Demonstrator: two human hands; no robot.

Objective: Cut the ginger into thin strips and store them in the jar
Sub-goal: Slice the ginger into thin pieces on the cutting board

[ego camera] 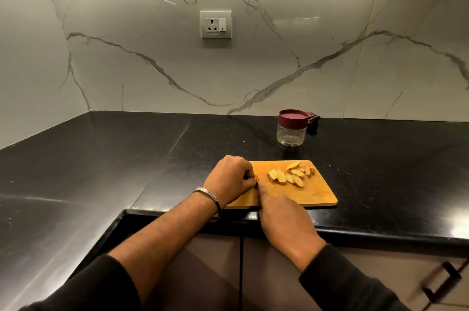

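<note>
A wooden cutting board point(314, 194) lies at the front edge of the black counter. Several ginger slices point(291, 173) are spread over its far right part. My left hand point(232, 178) is curled at the board's left end and pinches a small ginger piece, which is mostly hidden under the fingers. My right hand point(284, 222) grips a knife, forefinger stretched along it; only a sliver of blade point(256, 182) shows beside the left fingers. A clear plastic jar point(291, 131) with a maroon lid on stands behind the board.
A dark patterned cloth point(313, 119) lies behind the jar against the marble wall. A wall socket point(215, 24) sits above the counter. The counter point(101, 158) wraps round to the left. A cabinet handle point(442, 282) is at the lower right.
</note>
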